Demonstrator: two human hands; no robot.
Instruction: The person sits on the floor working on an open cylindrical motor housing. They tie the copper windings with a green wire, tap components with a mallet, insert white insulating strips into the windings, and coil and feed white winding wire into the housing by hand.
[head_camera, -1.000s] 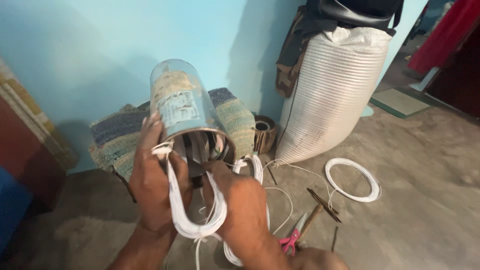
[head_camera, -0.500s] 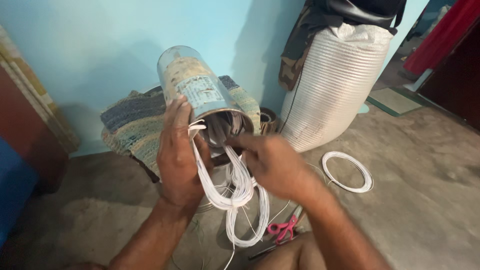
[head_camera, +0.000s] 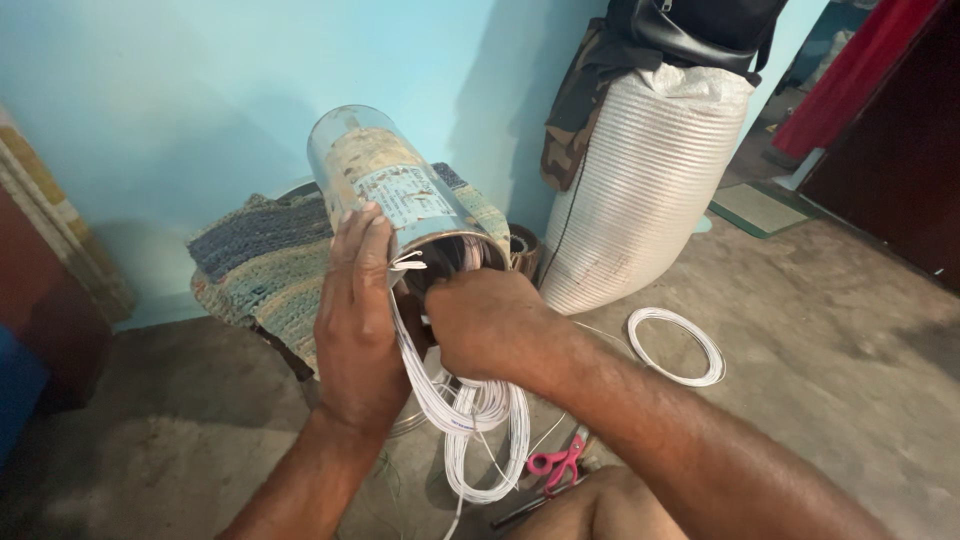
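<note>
Lowered, right hand (head_camera: 487, 322) hides its fingers; left hand (head_camera: 357, 318) grips cylinder (head_camera: 395, 195).

A shiny metal cylinder (head_camera: 395, 195) with a worn pale label sits tilted at the centre of the frame, its open end facing down and to the right. Loops of thin white wire (head_camera: 470, 425) hang bundled from that opening, drooping toward the lower centre.

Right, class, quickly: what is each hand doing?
Left hand: gripping the metal cylinder.
Right hand: closed at the cylinder's mouth, on the white wire loops.
</note>
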